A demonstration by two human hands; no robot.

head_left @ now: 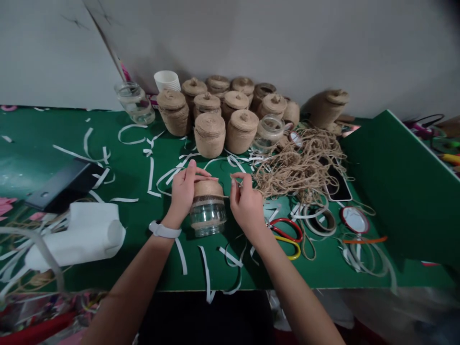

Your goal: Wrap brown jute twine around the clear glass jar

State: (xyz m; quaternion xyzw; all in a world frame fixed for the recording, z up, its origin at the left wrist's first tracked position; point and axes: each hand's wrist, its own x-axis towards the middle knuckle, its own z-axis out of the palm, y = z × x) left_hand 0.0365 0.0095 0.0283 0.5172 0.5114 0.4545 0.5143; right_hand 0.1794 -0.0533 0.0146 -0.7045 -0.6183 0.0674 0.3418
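Note:
In front of me on the green tabletop, a glass jar (208,215) lies tilted with its mouth towards me. Jute twine (207,188) is wound closely round its far part, while the near part is bare glass. My left hand (185,189), with a pale band on the wrist, is closed against the jar's left side and far end. To the right of the jar, my right hand (246,199) is pinched, and a short strand of twine runs from the jar towards its fingers. The fingertips partly hide what they grip.
Several twine-wrapped jars (210,136) stand at the back. A twine heap (298,163) lies right, beside a phone (339,184). Near my right forearm are red-and-yellow-handled scissors (287,235) and tape rolls (325,221). White paper strips (151,175) are scattered about; a white roll (75,244) lies left.

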